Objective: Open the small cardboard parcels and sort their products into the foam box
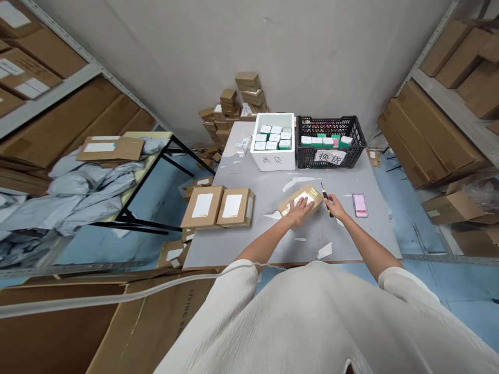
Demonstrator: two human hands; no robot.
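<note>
Under L hand (299, 212), pkg lbl (303, 196) part-hidden

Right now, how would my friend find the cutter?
Look for the gray table with a white bin and a black crate at its far side. Nearer you, the left hand rests on a brown parcel, and the right hand holds the cutter just beside it. It's thin, yellow and black, not flat and pink like the pad farther right.

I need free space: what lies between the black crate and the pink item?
The head view shows just bare grey tabletop between the black crate and the pink item.
</note>
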